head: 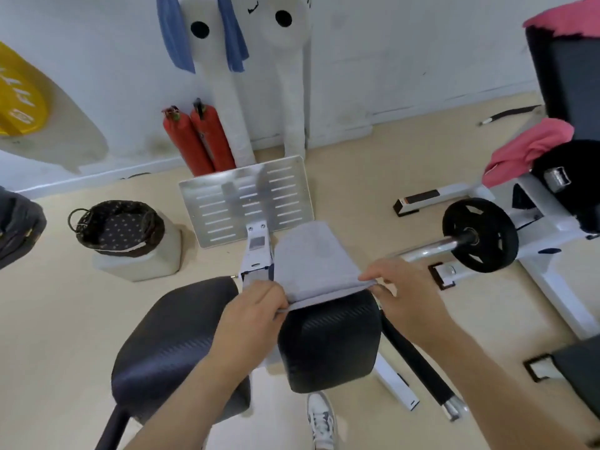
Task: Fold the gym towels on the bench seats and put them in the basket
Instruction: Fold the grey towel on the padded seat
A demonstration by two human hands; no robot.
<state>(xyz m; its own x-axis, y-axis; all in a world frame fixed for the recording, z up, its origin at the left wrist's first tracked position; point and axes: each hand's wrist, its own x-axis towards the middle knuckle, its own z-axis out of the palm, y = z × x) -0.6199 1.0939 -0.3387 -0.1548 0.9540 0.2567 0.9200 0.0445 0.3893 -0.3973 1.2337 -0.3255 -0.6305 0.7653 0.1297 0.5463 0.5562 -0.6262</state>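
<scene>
Basket (120, 227) sits on the floor, far left. My left grip (256, 313) pinches the grey towel (311, 261) at one corner and my right grip (406, 290) pinches the other, over the counter's (328, 345) far edge. I see a pink towel (526, 151) further right.

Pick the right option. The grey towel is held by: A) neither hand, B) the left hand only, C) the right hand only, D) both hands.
D: the left hand and the right hand each pinch one end of the near edge of the grey towel.
</scene>
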